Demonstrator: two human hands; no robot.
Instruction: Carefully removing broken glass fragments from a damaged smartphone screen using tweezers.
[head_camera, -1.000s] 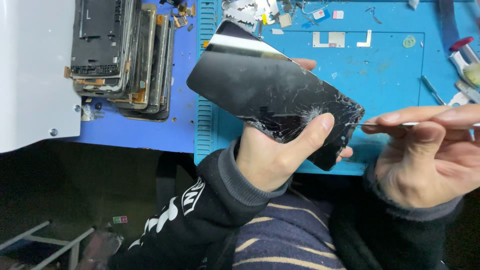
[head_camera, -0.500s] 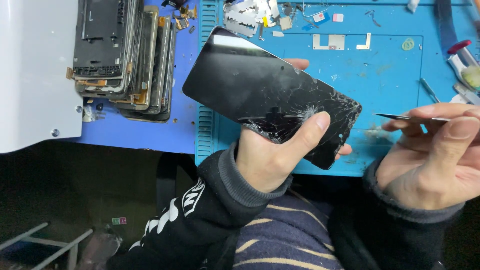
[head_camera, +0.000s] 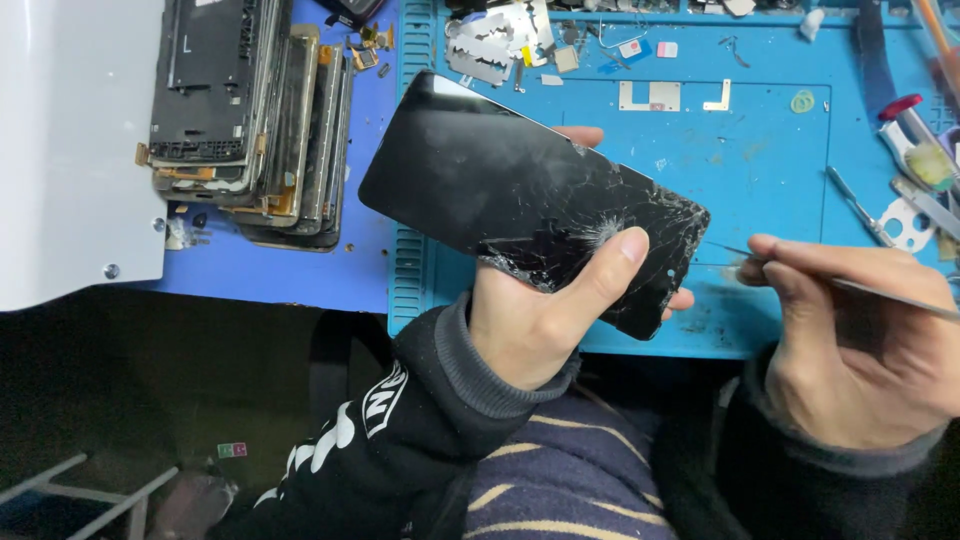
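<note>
Blue repair mat, left hand gripping cracked phone screen, right hand pinching thin metal blade

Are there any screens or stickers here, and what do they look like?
Cracked phone screen: held in the left hand over the blue mat; black rectangle, cracks spreading from near the thumb.
Stack of phone frames: upper left, leaning together; dark with gold edges.
Small sticker: lower left, in the dark; tiny rectangle, red and green.

One cracked phone, one thin blade, two hands.
</note>
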